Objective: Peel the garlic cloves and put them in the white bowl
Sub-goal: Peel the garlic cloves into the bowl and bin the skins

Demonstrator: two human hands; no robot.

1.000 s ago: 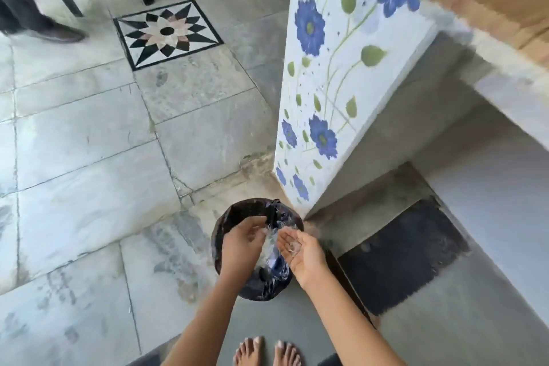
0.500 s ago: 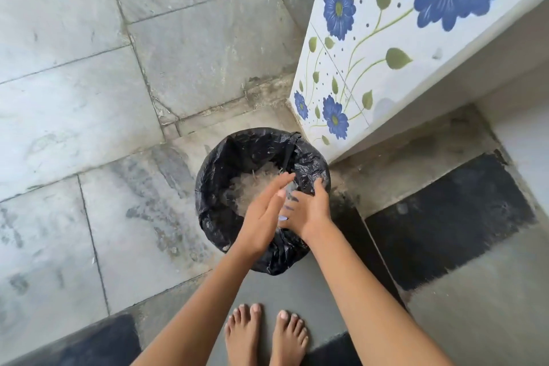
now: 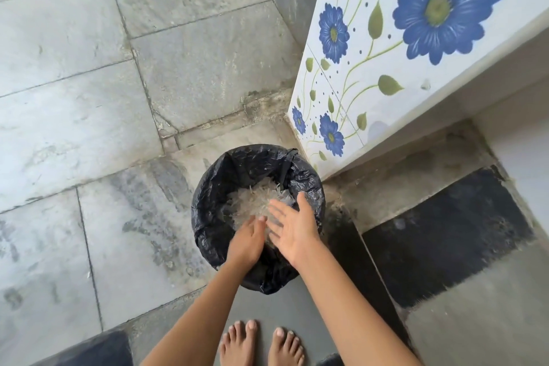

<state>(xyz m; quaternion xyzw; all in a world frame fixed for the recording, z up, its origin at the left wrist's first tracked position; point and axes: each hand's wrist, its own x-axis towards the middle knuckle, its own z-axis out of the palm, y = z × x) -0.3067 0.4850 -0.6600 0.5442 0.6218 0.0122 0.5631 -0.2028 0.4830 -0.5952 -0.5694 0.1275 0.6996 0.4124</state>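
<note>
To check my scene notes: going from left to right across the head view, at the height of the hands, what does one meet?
Grey stone floor, left hand, right hand, black floor patch.

Grey stone-tile floor (image 3: 74, 104): round black-bagged bin (image 3: 214, 217) at flowered white tiled wall (image 3: 371, 77) corner, two bare feet (image 3: 261, 345) at near edge.

Goes barefoot: left foot (image 3: 239, 345) and right foot (image 3: 286, 349) uncovered, toenails trimmed short. Bares left forearm (image 3: 193, 321) and right forearm (image 3: 350, 306) from wrist down to the view's lower edge. Shows one short, rounded nail on the left hand (image 3: 246, 242); leaves the right hand (image 3: 294, 226) too blurred for nail detail.
</note>
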